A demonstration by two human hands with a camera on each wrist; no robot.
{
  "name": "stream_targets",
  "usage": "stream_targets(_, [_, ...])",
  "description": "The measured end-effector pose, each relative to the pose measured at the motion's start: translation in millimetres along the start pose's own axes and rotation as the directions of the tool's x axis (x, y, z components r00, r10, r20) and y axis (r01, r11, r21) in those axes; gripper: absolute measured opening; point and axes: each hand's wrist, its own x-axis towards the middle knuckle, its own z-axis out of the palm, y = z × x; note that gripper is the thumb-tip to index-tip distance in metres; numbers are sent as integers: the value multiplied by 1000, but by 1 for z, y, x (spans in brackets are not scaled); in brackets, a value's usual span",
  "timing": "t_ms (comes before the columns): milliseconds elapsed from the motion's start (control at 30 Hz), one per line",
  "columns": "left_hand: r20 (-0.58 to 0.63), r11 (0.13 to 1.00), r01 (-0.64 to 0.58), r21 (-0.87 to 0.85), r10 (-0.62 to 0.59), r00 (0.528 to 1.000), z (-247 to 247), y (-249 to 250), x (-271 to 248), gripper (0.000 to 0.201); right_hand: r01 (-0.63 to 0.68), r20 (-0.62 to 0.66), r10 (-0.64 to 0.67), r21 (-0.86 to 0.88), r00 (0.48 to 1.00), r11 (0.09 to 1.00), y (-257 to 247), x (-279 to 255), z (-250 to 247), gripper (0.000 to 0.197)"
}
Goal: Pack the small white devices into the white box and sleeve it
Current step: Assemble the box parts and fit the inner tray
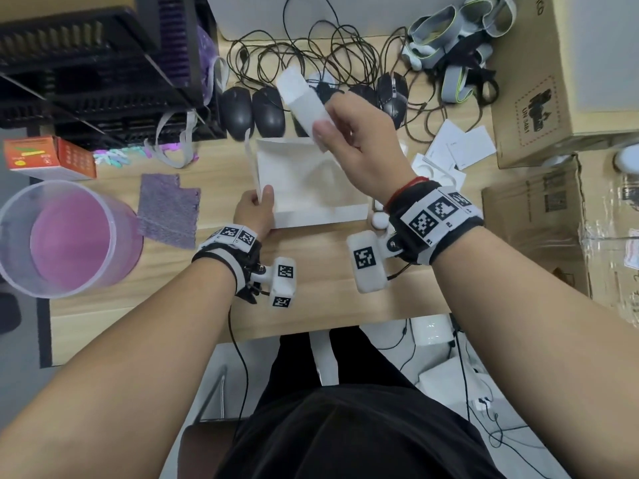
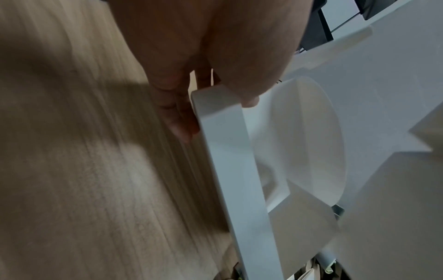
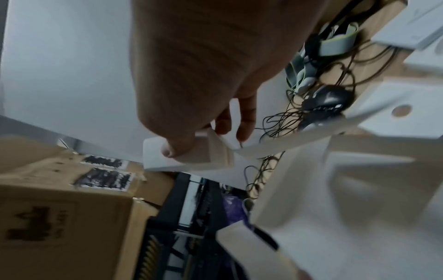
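Note:
The open white box (image 1: pixel 283 216) lies flat at the middle of the desk, and its moulded insert has a round recess (image 2: pixel 299 142). My left hand (image 1: pixel 262 198) pinches the box's near-left wall (image 2: pixel 225 151), thumb inside and fingers outside. Raised above the box's far edge, my right hand (image 1: pixel 326 126) grips a small white folded carton (image 1: pixel 301 98) between thumb and fingers. The right wrist view shows that carton (image 3: pixel 215 153) with its flap open. Two small white round devices (image 1: pixel 378 221) lie on the desk by the box's near-right corner, partly hidden by my right wrist.
Several black mice (image 1: pixel 268 110) and tangled cables (image 1: pixel 311 53) lie behind the box. White cards (image 1: pixel 460 146) and cardboard boxes (image 1: pixel 553 98) stand to the right. A purple-bottomed clear tub (image 1: pixel 65 236), a purple cloth (image 1: pixel 169 209) and black crates (image 1: pixel 103 74) are on the left.

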Motion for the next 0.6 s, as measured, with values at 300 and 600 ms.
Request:
stream_targets(300, [30,1000,23,6,-23,999,-13,-5,0,62,-294,317,215,226,924,929,-8,-3,31,21])
stream_targets(600, [53,994,-25,110,19,998,-22,-19,4,68,-135,-7,136,103,991,986,-12,0,32,34])
